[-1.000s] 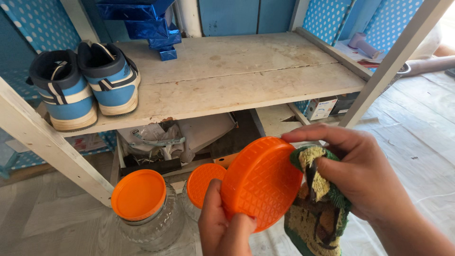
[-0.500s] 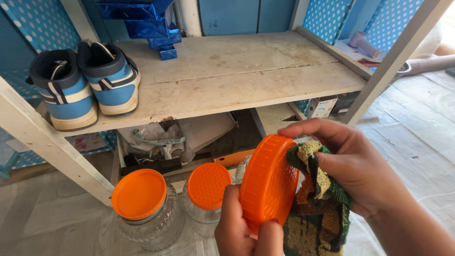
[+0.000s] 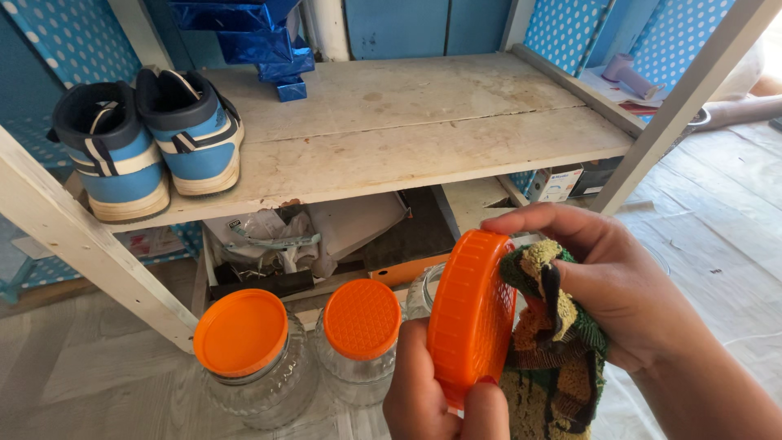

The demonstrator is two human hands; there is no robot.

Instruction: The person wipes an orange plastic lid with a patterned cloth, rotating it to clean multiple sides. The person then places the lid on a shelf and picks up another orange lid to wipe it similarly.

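since earlier, lid turns edge-on above the jars; left hand grips its lower rim, steadying it while right hand presses cloth inside.

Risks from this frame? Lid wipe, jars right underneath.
1. The orange lid is pinched edge-on at its lower rim by the left hand; pressure from the cloth in the right hand could pop it loose.
2. The glass jars stand directly below, and one behind the lid looks uncapped; a dropped lid may knock them.
3. The cloth hangs low and could snag a jar.
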